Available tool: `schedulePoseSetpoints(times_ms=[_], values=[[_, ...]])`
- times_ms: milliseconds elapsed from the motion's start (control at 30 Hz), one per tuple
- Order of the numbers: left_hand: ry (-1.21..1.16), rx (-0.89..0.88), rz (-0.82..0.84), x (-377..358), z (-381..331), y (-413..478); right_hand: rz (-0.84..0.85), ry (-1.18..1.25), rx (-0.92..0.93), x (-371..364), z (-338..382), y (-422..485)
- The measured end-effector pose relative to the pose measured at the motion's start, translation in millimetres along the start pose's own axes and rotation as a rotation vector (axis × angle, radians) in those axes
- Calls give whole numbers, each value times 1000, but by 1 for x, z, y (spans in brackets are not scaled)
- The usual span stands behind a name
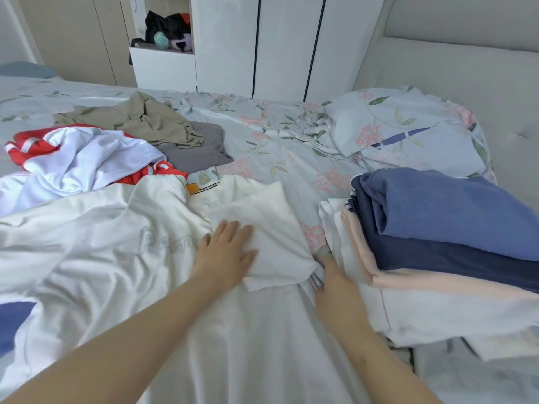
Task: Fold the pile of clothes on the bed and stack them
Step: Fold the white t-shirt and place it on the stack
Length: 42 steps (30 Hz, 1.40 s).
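On the bed (277,141), about midway: one white T-shirt (163,258) in hand, a stack done, a heap left.
We have the T-shirt spread across the near middle of the bed, one sleeve turned in over its chest. Our left hand (226,252) presses flat on that sleeve, fingers straight and slightly apart. Our right hand (335,287) sits at the shirt's right edge; we cannot tell whether its fingers pinch the cloth or only lie along it. Just beside it stands the stack of folded clothes (437,228), blue on navy on pink on white. Further left, a red-and-white jersey (81,158), a khaki garment (140,121) and a grey garment (198,150) lie crumpled, so we judge roughly half remains.
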<state>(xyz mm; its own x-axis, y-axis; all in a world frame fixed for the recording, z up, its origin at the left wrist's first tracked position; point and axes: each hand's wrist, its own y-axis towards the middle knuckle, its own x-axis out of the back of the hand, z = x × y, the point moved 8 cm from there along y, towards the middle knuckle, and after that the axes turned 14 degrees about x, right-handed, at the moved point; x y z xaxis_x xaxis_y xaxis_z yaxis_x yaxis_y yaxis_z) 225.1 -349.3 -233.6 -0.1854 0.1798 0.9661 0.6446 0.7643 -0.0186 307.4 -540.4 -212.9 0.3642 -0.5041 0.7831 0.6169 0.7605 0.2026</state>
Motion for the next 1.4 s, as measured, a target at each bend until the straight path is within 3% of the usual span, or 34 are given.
schedulePoseSetpoints(times_ms=[133, 367, 600, 800, 933, 1133, 1300, 1400], values=[[5, 3, 123, -13, 6, -56, 38, 89, -202, 10, -4, -33], [22, 26, 183, -9, 22, -146, 57, 159, -367, 26, -16, -112], [-59, 63, 149, 0, 24, -204, -176, 511, -465, 40, -33, -149], [-18, 63, 114, 1, 32, -220, -142, 13, -264, 69, -32, -158], [12, 66, 86, 0, 32, -224, 47, 9, -210, 57, -30, -163], [11, 60, 95, -1, 32, -225, -218, 171, -361, 79, -51, -177], [12, 45, 97, -1, 31, -226, 23, 62, -344, 59, -44, -184], [6, 25, 104, -2, 33, -228, -110, 13, -321, 74, -45, -184]])
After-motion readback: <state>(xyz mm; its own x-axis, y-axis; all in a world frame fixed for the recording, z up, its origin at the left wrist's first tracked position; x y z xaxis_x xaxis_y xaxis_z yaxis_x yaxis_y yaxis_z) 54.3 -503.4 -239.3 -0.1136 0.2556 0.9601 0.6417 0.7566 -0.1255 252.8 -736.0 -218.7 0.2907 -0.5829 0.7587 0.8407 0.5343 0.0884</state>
